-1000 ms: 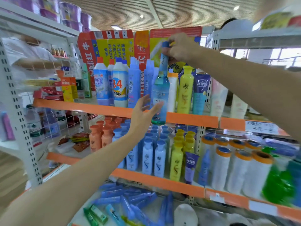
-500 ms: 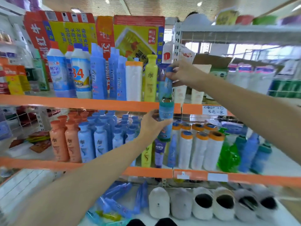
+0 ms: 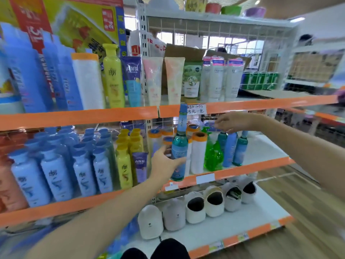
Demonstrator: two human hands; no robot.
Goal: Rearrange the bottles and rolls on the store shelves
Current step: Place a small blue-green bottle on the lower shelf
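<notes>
My left hand [image 3: 164, 162] is gripping a tall teal bottle [image 3: 179, 144] around its lower body, thumb on the near side and fingers curling behind it, and I am holding it upright in front of the orange edge [image 3: 240, 170] of the middle shelf. Its blue cap is reaching up in front of the orange strip of the shelf above, just beside a handwritten price label [image 3: 196, 108].

My right hand [image 3: 232, 122] is hovering over the right part of the middle shelf with fingers loosely bent and pointing down, holding nothing. Its fingertips are just above the tops of a blue bottle [image 3: 230, 149] and two more teal bottles [image 3: 240, 151] standing there; whether they are touching a cap I cannot tell.

Behind the bottle I am holding, white rolls with orange ends [image 3: 198, 153] are standing upright, and a green pump bottle [image 3: 212, 156] is sitting between them and the teal bottles. Further left on the same shelf, yellow bottles [image 3: 124, 165] and rows of pale blue bottles [image 3: 56, 174] are crowding together.

On the shelf above, a white roll [image 3: 87, 81], a yellow bottle [image 3: 113, 75] and several tubes [image 3: 172, 79] are standing in a line. On the bottom shelf, pale slippers [image 3: 196, 208] are lying side by side.
</notes>
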